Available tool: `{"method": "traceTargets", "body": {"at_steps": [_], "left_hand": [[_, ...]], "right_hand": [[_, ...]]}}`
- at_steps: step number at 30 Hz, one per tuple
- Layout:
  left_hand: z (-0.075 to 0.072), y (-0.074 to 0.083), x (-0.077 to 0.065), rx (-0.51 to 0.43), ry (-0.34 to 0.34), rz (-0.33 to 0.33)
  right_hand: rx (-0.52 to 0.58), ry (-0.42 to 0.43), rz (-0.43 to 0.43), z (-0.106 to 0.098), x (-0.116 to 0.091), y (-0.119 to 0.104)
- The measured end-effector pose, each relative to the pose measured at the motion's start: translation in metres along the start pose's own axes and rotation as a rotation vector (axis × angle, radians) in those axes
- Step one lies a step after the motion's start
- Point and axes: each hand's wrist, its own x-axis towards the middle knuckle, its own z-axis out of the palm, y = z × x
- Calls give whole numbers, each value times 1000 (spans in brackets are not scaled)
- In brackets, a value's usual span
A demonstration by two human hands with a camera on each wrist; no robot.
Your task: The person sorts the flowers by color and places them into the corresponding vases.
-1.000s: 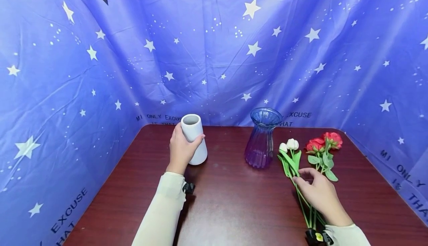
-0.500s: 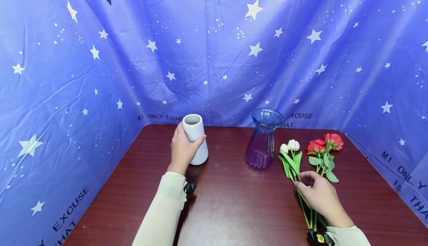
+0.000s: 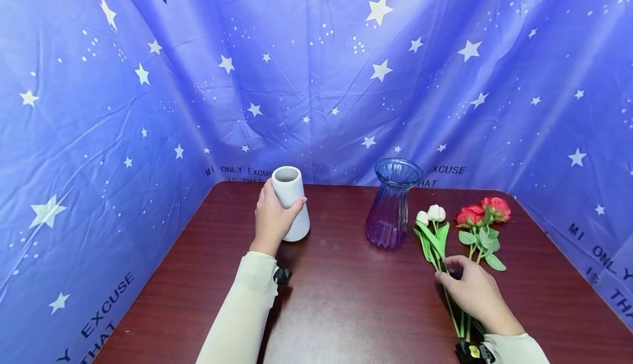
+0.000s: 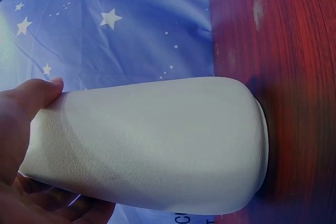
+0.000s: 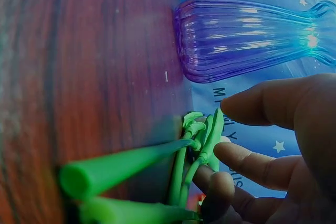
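On the left of the table, my left hand (image 3: 272, 218) grips a white tapered vase (image 3: 298, 226) near its upper part, thumb on one side and fingers round the other. In the left wrist view this vase (image 4: 157, 145) stands with its base on the wood. My right hand (image 3: 470, 287) is over the stems of the white tulips (image 3: 436, 213), which lie on the table. The right wrist view shows a gap between thumb (image 5: 262, 100) and index finger beside the green leaves (image 5: 211, 140); they do not pinch. Lower fingers are partly hidden behind the stems.
A blue-to-purple ribbed glass vase (image 3: 388, 215) stands right of centre, behind the tulips' left side. Red roses (image 3: 483, 213) with green leaves lie to the right of the tulips. A blue star-printed cloth (image 3: 316, 78) hangs around the table's (image 3: 346, 298) back and sides.
My right hand has slid slightly nearer along the tulip stems. The left hand keeps its grip on the white vase. The head view has shifted a little.
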Motion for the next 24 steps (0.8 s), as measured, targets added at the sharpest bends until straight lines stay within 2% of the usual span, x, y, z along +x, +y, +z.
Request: {"method": "traceTargets", "body": {"at_steps": [5,17,24], "left_hand": [[-1,0,0,1,-2,-9],[-3,2,3,-2,-11,-3],[-3,1,2,5,-34,-9]], "right_hand": [[-14,-12,4,2,1,2],[-21,53,33,3,4,5],[-47,18,78,-2,5,7]]}}
